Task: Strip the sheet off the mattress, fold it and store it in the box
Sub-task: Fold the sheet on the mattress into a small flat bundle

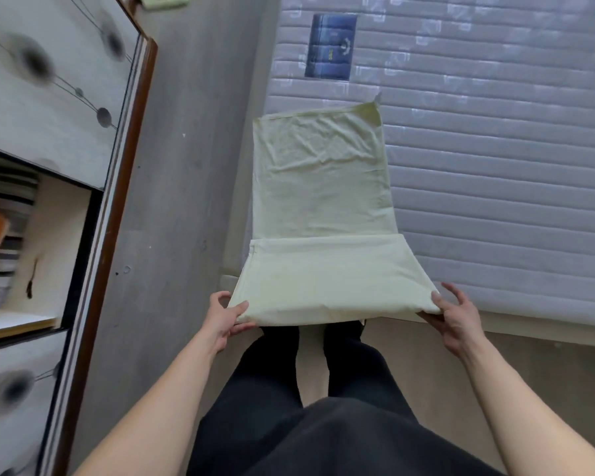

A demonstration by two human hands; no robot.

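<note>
Holding pale yellow sheet (323, 187), partly folded, on bare quilted mattress (495, 166); left hand (225, 319) and right hand (455, 319) grips clamped on near fold corners.

Pale yellow sheet (323, 207) folded into a long strip on the bare quilted mattress (495, 166), near end doubled over itself. Left hand (225, 319) pinches the near-left corner, right hand (455, 316) the near-right, thumbs on top. Blue label (331, 46) on the mattress, far. Wardrobe (66, 166) at left, with stacked fabrics on an open shelf.
</note>
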